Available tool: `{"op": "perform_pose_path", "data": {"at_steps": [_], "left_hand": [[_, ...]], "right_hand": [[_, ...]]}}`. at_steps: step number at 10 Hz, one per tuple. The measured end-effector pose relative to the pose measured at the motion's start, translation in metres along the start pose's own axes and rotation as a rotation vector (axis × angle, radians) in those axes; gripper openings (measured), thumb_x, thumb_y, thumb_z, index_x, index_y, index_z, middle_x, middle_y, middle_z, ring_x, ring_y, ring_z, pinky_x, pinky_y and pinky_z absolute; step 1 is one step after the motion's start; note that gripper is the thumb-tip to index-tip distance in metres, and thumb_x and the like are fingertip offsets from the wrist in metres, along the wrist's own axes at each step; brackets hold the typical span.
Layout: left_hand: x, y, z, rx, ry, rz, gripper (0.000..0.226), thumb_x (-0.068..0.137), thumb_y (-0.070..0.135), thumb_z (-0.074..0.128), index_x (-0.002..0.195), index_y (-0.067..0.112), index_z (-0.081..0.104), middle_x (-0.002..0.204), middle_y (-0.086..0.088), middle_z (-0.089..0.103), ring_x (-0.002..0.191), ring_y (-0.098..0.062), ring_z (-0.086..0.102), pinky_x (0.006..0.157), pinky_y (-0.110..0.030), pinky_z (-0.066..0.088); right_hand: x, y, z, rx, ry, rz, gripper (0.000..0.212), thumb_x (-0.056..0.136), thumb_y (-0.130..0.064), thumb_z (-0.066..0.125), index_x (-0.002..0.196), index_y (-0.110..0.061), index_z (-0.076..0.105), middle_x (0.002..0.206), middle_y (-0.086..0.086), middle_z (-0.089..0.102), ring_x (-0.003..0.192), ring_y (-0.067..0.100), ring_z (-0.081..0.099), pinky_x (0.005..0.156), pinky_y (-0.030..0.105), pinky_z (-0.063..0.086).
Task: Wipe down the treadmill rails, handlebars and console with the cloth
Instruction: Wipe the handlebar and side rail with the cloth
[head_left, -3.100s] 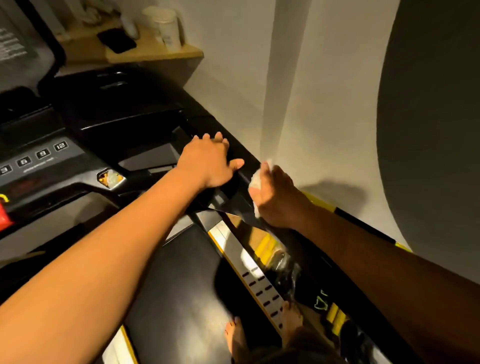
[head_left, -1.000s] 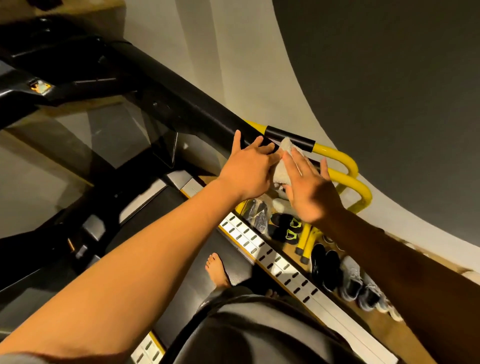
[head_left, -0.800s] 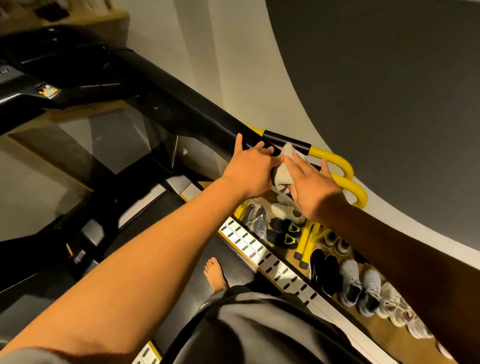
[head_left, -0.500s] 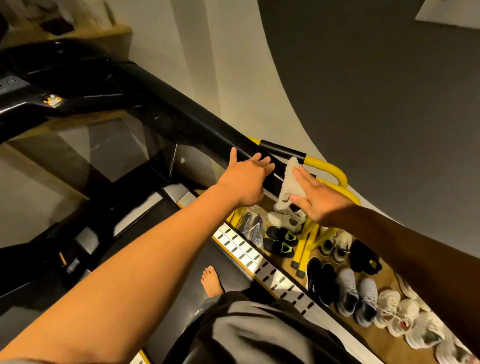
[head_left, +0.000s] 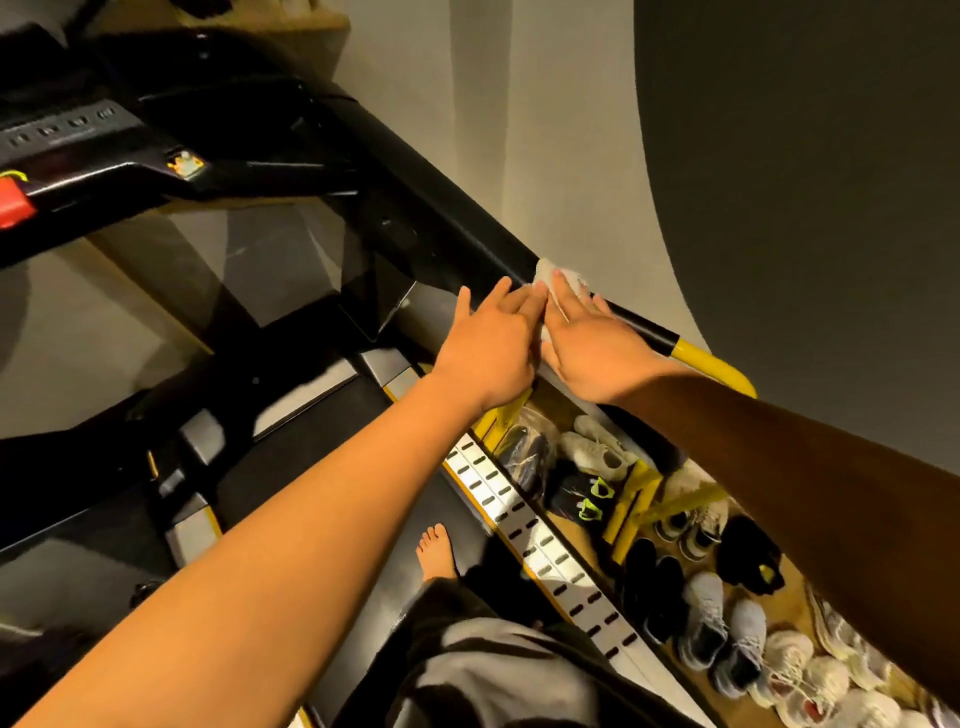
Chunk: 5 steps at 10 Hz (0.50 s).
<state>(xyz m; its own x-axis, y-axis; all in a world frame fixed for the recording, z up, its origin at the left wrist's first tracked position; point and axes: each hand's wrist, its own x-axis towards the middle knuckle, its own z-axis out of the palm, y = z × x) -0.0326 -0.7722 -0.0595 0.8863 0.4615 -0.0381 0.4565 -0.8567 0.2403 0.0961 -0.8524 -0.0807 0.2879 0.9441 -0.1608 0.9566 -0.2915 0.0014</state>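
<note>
The treadmill's right handlebar (head_left: 457, 228) is a thick black rail that runs down to the right and ends in a yellow loop (head_left: 711, 364). A small white cloth (head_left: 550, 275) lies on the rail under my right hand (head_left: 597, 348), whose flat fingers press it down; most of the cloth is hidden. My left hand (head_left: 488, 353) rests on the rail just left of it, fingers extended, touching the right hand. The console (head_left: 78, 135) with its button row and a red safety key (head_left: 13, 205) is at the upper left.
The black belt (head_left: 332, 467) carries my bare foot (head_left: 436, 553). A white slotted side rail (head_left: 540, 551) edges it. Beyond it, several shoes (head_left: 727, 634) lie on the floor around yellow frame legs (head_left: 628, 509). A wall stands close on the right.
Both hands and the cloth have slid up the black handlebar, away from the yellow loop towards the console. The view has swung left, bringing the console back in.
</note>
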Motion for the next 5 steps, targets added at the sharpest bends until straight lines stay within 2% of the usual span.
{"op": "perform_pose_path", "data": {"at_steps": [1, 2, 3, 4, 5], "left_hand": [[0.010, -0.030, -0.008, -0.039, 0.059, -0.052, 0.074, 0.088, 0.023, 0.052, 0.153, 0.019, 0.016, 0.161, -0.002, 0.015, 0.149, -0.024, 0.005, 0.118, -0.055, 0.009], [0.020, -0.054, -0.015, -0.070, 0.090, -0.084, 0.072, 0.090, 0.027, 0.052, 0.153, 0.019, 0.016, 0.161, -0.002, 0.012, 0.149, -0.020, 0.005, 0.119, -0.051, 0.008], [0.047, -0.106, -0.027, -0.227, 0.131, -0.172, 0.071, 0.094, 0.029, 0.052, 0.153, 0.018, 0.014, 0.161, -0.003, 0.009, 0.148, -0.019, 0.007, 0.118, -0.045, 0.004], [0.065, -0.140, -0.030, -0.362, 0.186, -0.269, 0.065, 0.097, 0.022, 0.047, 0.152, 0.015, 0.014, 0.161, -0.005, 0.013, 0.148, -0.020, 0.010, 0.118, -0.042, 0.004], [0.090, -0.169, -0.036, -0.524, 0.413, -0.345, 0.066, 0.090, 0.007, 0.050, 0.150, 0.006, 0.021, 0.157, -0.013, 0.023, 0.144, -0.026, 0.021, 0.117, -0.042, 0.020]], "right_hand": [[0.052, -0.026, -0.014, -0.128, -0.036, -0.016, 0.072, 0.095, -0.027, 0.041, 0.153, -0.007, 0.003, 0.158, 0.020, -0.018, 0.147, 0.038, -0.008, 0.121, 0.047, 0.003], [0.092, -0.044, -0.030, -0.156, -0.081, -0.006, 0.083, 0.093, -0.027, 0.047, 0.152, -0.011, -0.009, 0.157, 0.018, -0.022, 0.147, 0.038, -0.011, 0.121, 0.046, 0.000], [0.152, -0.068, -0.051, -0.205, -0.093, -0.085, 0.086, 0.094, -0.036, 0.049, 0.152, -0.016, -0.012, 0.157, 0.015, -0.024, 0.147, 0.037, -0.012, 0.121, 0.048, 0.000], [0.196, -0.085, -0.077, -0.169, -0.159, -0.087, 0.082, 0.096, -0.036, 0.048, 0.153, -0.021, -0.010, 0.158, 0.008, -0.024, 0.147, 0.033, -0.013, 0.121, 0.047, 0.000], [0.255, -0.106, -0.099, -0.148, -0.151, -0.132, 0.076, 0.097, -0.028, 0.048, 0.154, -0.022, -0.002, 0.161, 0.005, -0.017, 0.148, 0.030, -0.010, 0.120, 0.047, 0.000]]}}
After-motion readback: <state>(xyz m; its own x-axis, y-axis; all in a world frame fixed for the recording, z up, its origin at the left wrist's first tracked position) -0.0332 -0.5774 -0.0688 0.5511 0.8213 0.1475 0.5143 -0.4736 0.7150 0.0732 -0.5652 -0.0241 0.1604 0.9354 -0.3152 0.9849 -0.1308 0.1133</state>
